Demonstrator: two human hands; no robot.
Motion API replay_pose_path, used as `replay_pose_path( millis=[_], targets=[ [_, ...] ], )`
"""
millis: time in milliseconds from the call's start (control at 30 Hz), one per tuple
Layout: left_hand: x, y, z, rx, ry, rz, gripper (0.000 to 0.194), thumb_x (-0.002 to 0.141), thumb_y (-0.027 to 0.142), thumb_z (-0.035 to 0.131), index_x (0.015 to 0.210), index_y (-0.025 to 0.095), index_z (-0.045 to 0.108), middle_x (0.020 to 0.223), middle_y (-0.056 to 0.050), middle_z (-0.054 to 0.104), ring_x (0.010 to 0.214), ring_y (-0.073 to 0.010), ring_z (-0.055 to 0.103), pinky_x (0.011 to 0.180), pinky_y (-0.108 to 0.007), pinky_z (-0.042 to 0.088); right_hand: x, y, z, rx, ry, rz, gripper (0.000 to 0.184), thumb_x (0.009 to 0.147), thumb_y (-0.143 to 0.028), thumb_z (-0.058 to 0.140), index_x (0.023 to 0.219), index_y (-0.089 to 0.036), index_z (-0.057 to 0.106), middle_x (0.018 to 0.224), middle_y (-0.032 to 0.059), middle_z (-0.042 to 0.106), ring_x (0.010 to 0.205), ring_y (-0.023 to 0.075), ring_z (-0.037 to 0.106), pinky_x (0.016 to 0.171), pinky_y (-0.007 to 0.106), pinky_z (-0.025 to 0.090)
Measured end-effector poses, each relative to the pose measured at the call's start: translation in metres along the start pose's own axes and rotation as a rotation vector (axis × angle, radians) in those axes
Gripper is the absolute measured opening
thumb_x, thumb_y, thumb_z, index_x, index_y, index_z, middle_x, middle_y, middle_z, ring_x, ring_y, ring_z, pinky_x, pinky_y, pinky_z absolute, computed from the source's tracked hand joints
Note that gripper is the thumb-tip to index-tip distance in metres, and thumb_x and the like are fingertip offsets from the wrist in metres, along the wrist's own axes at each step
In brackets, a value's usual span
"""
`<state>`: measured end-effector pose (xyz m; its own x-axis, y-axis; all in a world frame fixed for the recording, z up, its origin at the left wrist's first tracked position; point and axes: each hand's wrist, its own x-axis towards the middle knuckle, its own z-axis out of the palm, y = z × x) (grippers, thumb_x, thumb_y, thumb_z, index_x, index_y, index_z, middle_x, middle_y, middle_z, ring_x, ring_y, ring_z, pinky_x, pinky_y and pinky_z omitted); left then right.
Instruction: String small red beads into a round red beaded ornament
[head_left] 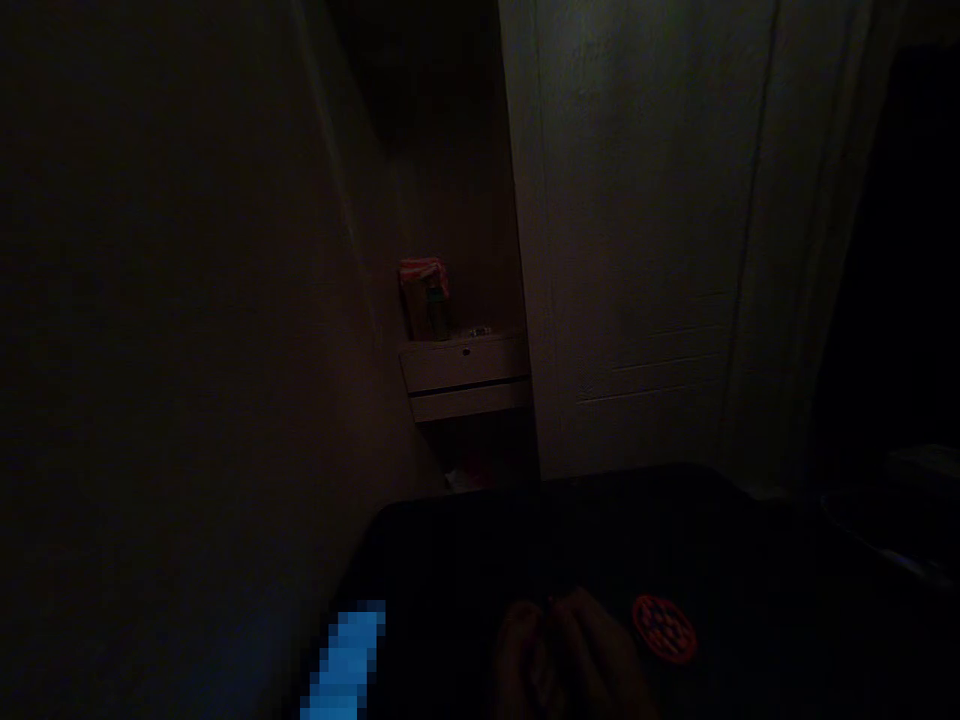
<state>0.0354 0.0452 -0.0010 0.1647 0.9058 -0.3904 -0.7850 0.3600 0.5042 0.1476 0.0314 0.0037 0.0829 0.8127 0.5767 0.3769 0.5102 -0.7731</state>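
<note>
In deep shade at the bottom, my left hand [519, 655] and my right hand [600, 650] are held close together over a dark surface [465, 580]. The fingers of both are curled and closed, with the fingertips meeting or nearly so. A tiny red speck [551, 600] shows between the fingertips; it is too small and dim to name. Just right of my right hand lies a round, red-rimmed thing [664, 628] with several small pale and reddish patches inside, perhaps a shallow dish or a patterned disc. The lower parts of both hands are cut off by the frame.
A blue, blurred-out bright rectangle [346, 660] stands at the lower left. Beyond the dark surface are a pale door or panel [637, 230] and a recess with a drawer unit [469, 370]. On it sit a bottle-like object [437, 312] and a red-striped cloth [422, 268].
</note>
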Motion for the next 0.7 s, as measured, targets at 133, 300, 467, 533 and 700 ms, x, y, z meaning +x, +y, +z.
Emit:
replay_pose_path(
  millis=[133,300,467,533,700],
  targets=[
    [0.0,-0.001,0.002,0.012,-0.084,0.018,0.053,0.049,0.039,0.093,0.056,0.023,0.043,0.035,0.01,0.036,0.029,-0.0066,0.033,0.035,-0.02,0.018,-0.005,-0.001,-0.013,-0.002,0.016,0.032,0.025,0.097,-0.046,0.055,0.088,-0.03,0.072,0.08,0.003,0.075,0.074,0.0208,0.071,0.067,0.025,0.058],
    [-0.005,0.0,0.009,0.026,-0.079,0.027,0.051,0.058,0.036,0.089,0.057,0.023,0.04,0.036,0.011,0.034,0.029,-0.0052,0.03,0.037,-0.02,0.015,-0.003,-0.003,-0.031,0.031,0.007,0.14,0.023,0.094,-0.041,0.058,0.081,-0.026,0.069,0.077,0.0018,0.074,0.073,0.0197,0.072,0.068,0.024,0.059],
    [-0.011,0.003,0.015,0.021,-0.016,0.048,0.058,0.044,0.041,0.095,0.058,0.022,0.043,0.033,0.011,0.036,0.029,-0.0029,0.027,0.037,-0.018,0.01,0.006,0.003,-0.037,-0.002,0.123,0.231,0.025,0.089,-0.047,0.062,0.087,-0.024,0.073,0.086,0.0054,0.077,0.081,0.0239,0.074,0.074,0.029,0.06],
    [-0.012,0.004,0.015,0.018,-0.002,0.054,0.062,0.039,0.042,0.097,0.057,0.021,0.042,0.034,0.011,0.037,0.03,-0.002,0.026,0.037,-0.018,0.01,0.007,0.007,-0.037,-0.026,0.159,0.232,0.029,0.09,-0.048,0.06,0.092,-0.024,0.075,0.093,0.0077,0.078,0.088,0.026,0.074,0.08,0.033,0.06],
    [-0.011,0.003,0.014,0.023,-0.003,0.041,0.054,0.047,0.039,0.095,0.061,0.022,0.045,0.034,0.012,0.035,0.03,-0.0034,0.027,0.038,-0.019,0.011,0.0,0.022,-0.033,-0.106,0.139,0.203,0.035,0.092,-0.048,0.058,0.109,-0.022,0.075,0.109,0.0106,0.079,0.099,0.0285,0.075,0.087,0.038,0.06]
  ],
)
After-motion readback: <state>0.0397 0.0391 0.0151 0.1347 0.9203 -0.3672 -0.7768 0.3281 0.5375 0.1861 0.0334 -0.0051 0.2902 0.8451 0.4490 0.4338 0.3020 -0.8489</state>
